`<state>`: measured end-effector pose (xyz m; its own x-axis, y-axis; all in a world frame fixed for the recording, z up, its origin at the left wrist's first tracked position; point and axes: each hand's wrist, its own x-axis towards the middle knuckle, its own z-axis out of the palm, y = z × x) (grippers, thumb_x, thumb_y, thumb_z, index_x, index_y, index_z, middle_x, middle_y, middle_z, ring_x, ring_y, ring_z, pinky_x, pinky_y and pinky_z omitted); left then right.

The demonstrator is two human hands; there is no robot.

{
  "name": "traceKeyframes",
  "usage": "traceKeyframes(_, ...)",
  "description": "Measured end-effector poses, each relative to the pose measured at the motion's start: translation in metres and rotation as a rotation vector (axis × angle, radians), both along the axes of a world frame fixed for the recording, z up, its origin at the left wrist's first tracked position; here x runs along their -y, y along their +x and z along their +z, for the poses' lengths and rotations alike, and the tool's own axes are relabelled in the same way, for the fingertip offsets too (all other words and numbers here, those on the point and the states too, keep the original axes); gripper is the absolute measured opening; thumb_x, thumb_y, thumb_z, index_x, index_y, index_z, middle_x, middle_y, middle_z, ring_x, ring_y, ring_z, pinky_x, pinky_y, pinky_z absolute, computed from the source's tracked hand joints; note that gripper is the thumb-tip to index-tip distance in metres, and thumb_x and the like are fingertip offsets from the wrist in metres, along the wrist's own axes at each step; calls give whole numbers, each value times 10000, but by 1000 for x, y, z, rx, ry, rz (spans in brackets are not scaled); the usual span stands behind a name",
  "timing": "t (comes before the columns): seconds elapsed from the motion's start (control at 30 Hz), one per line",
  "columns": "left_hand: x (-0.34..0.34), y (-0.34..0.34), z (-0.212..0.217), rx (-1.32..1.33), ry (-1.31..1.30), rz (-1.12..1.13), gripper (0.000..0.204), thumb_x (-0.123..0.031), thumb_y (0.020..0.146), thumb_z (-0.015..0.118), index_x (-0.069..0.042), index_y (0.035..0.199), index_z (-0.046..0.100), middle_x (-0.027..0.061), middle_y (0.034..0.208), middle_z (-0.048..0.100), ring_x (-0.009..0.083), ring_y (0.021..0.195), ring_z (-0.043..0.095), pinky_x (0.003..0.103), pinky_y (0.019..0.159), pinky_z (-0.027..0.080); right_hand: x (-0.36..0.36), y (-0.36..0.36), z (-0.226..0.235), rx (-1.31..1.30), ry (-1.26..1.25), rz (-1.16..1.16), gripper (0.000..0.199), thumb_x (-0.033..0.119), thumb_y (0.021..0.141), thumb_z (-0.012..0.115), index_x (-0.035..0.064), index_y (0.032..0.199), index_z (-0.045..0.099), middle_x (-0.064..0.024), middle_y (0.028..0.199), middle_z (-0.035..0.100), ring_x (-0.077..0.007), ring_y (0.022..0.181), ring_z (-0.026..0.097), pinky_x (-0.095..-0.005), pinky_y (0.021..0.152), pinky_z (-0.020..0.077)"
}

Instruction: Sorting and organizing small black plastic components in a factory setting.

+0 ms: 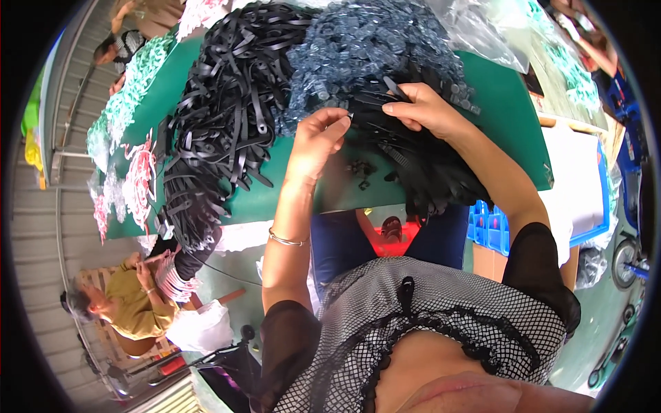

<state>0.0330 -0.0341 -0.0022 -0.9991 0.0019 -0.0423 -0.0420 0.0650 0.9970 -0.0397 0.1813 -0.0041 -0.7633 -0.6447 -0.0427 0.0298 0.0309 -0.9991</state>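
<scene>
My left hand (320,141) is closed in a pinch over the green table (296,162). A small glint shows at its fingertips, too tiny to name. Just to the right, my right hand (428,110) grips a black strap (370,102) between thumb and fingers, its end pointing toward the left hand. Behind both hands rises a heap of small translucent grey-blue plastic pieces (375,41). Below the right hand lies a pile of black straps (441,168), reaching the table's near edge. A few small dark pieces (361,171) sit on the tabletop between my forearms.
A larger heap of black straps (237,89) covers the table's left part. Mint-green cords (141,76) and pink-and-white cords (140,175) lie beyond it. Clear plastic bags (478,31) are at the back right, blue trays (490,227) at the near right. A co-worker (131,303) sits at the lower left.
</scene>
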Motion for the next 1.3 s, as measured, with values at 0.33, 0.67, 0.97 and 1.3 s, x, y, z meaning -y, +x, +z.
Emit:
traceKeyframes(0.33,-20,-2,-2,292,556,-52,172,-128,826,601,-12,950,572,12,782,575,84,520,456,196,438,308,-3,4,-2,23,-107,-9,160,180,770,631,33,748,570,-30,608,569,-40,442,408,-193,405,291)
traceKeyframes(0.67,-27,-3,-2,289,544,-48,193,-138,819,611,-5,956,577,11,786,573,78,527,443,203,447,309,-1,6,-4,-7,-48,-9,152,173,769,641,52,762,550,2,552,525,-31,429,417,-181,390,275)
traceKeyframes(0.97,-27,-2,-3,264,553,-46,188,-139,814,614,-3,938,582,10,777,569,73,531,430,199,458,302,-2,5,-7,-21,-43,-28,161,192,757,651,64,745,556,16,537,511,-30,434,416,-183,391,274)
traceKeyframes(1.3,-26,-4,-5,259,531,-46,174,-135,813,611,-4,925,582,7,765,564,71,537,425,199,463,302,-1,7,-4,-43,-28,-24,155,198,757,643,63,765,567,28,541,508,-25,454,421,-180,401,279)
